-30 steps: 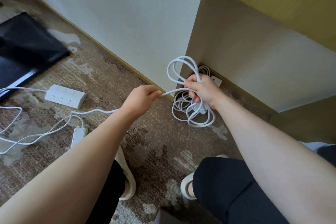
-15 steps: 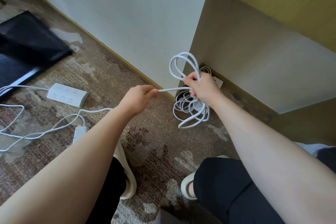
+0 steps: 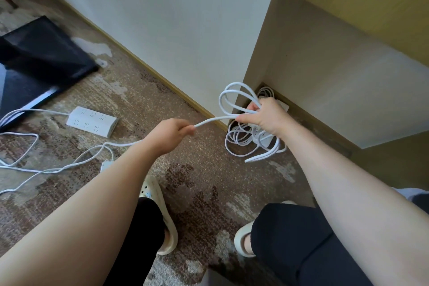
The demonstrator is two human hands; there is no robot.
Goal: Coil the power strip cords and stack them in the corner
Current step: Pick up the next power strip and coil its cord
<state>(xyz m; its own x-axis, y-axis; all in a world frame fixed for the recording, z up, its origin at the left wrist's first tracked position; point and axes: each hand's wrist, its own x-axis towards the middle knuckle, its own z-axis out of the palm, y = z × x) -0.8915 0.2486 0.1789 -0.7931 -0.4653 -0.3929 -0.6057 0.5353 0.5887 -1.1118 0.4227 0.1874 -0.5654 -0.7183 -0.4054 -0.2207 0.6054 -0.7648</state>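
Observation:
My right hand (image 3: pixel 265 117) grips a bundle of white cord loops (image 3: pixel 234 97) held above the floor near the corner. From it a straight run of the same white cord (image 3: pixel 212 121) leads left into my left hand (image 3: pixel 170 133), which is closed on it. Past my left hand the cord trails across the carpet to a small white power strip (image 3: pixel 105 166), mostly hidden by my left forearm. Under my right hand, in the corner, lies a coiled cord with its power strip (image 3: pixel 241 137). A bigger white power strip (image 3: pixel 91 121) lies on the carpet to the left.
A white wall (image 3: pixel 174 18) and a beige cabinet side (image 3: pixel 325 65) form the corner. A black flat object (image 3: pixel 34 58) lies at far left. Loose white cord (image 3: pixel 21 146) sprawls over the patterned carpet. My feet in cream slippers (image 3: pixel 160 202) are below.
My right hand has shifted a little right, toward the corner, and the loops it holds hang lower. The cord between my hands has lengthened.

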